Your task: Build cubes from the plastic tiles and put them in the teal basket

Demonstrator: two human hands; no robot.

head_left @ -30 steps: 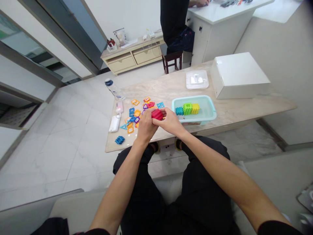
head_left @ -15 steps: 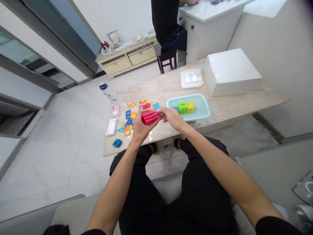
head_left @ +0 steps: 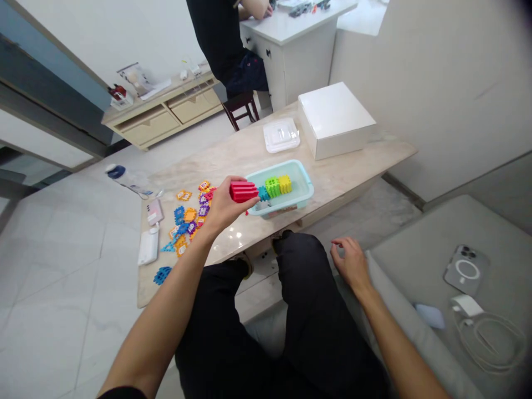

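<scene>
A stack of red plastic building tiles [head_left: 244, 192] is gripped in my left hand [head_left: 224, 206], held over the left end of a light-blue tub [head_left: 306, 195]. Inside the tub stand teal tiles [head_left: 263, 193], green tiles [head_left: 272, 187] and yellow tiles [head_left: 285, 184] in a row. My right hand [head_left: 351, 259] is off the table, beside my right knee, with its fingers apart and nothing in them. Loose orange tiles [head_left: 190, 215] and tiles of several other colours lie spread on the table to the left of my left hand. A small blue stack [head_left: 162, 275] sits near the corner.
A clear lid [head_left: 281, 134] and a white box [head_left: 336, 119] lie behind the tub. On the left are a bottle [head_left: 124, 178], a pink phone [head_left: 154, 212] and a white case [head_left: 148, 246]. A person [head_left: 226, 47] sits at a far counter. A grey phone [head_left: 466, 269] rests on the sofa.
My right hand has left the red stack and dropped down to the right. My left hand has carried the stack to the tub. The view has swung right.
</scene>
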